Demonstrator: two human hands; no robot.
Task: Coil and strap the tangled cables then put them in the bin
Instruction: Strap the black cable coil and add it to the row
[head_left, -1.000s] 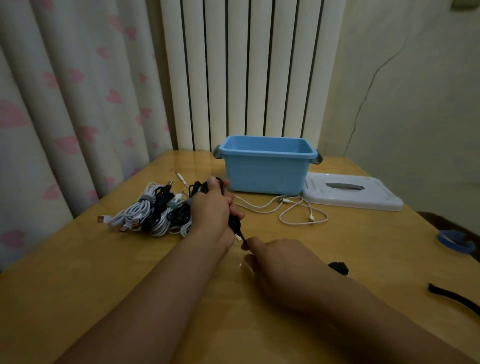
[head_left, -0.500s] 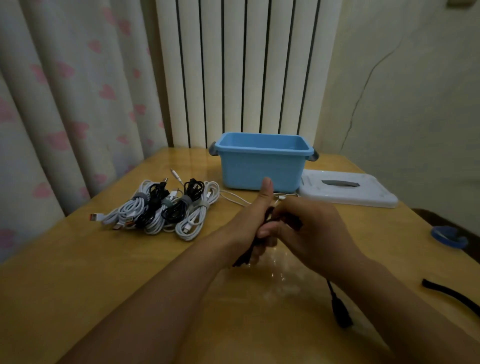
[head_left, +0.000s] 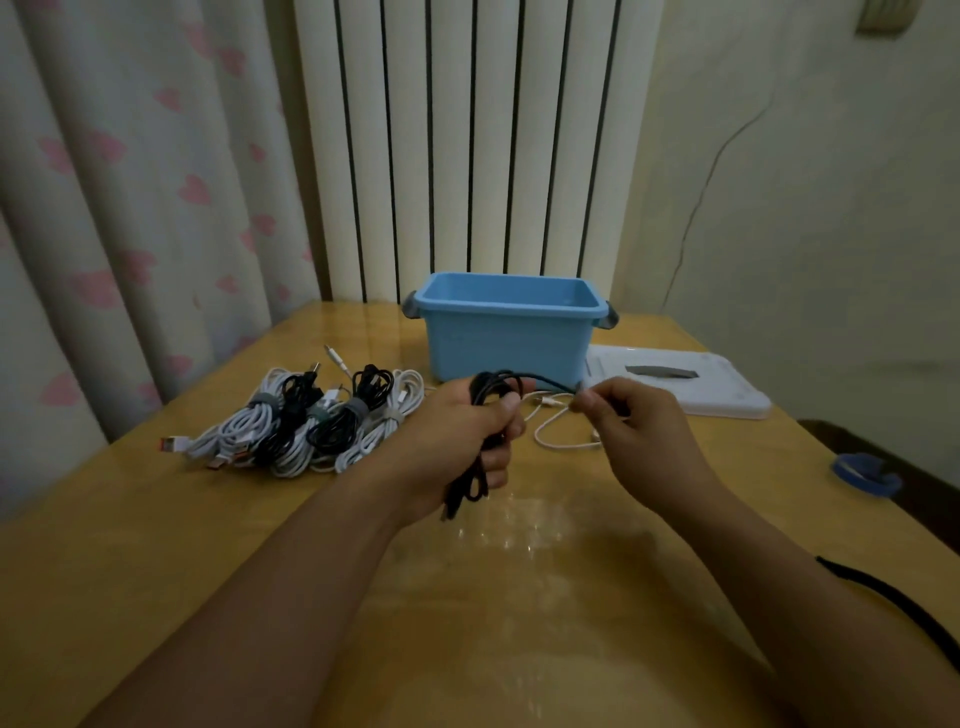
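Note:
My left hand (head_left: 462, 441) grips a coil of black cable (head_left: 485, 415) above the table's middle, loops sticking out above and below the fist. A strand runs from the coil's top to my right hand (head_left: 631, 426), which pinches its end. A loose white cable (head_left: 558, 441) lies on the table behind my hands. Several coiled, strapped white and black cables (head_left: 311, 421) lie in a row to the left. The blue bin (head_left: 506, 332) stands open at the back of the table.
The bin's white lid (head_left: 717, 384) lies flat to the right of it. A black strap (head_left: 893, 603) lies near the right table edge, and a blue tape roll (head_left: 865, 473) sits beyond that edge. Curtains and a radiator stand behind the wooden table (head_left: 156, 545).
My left hand lifted the black cable away from the strapped pile to the table's middle. My right hand wound the trailing length into the coil and now pinches its end to the right.

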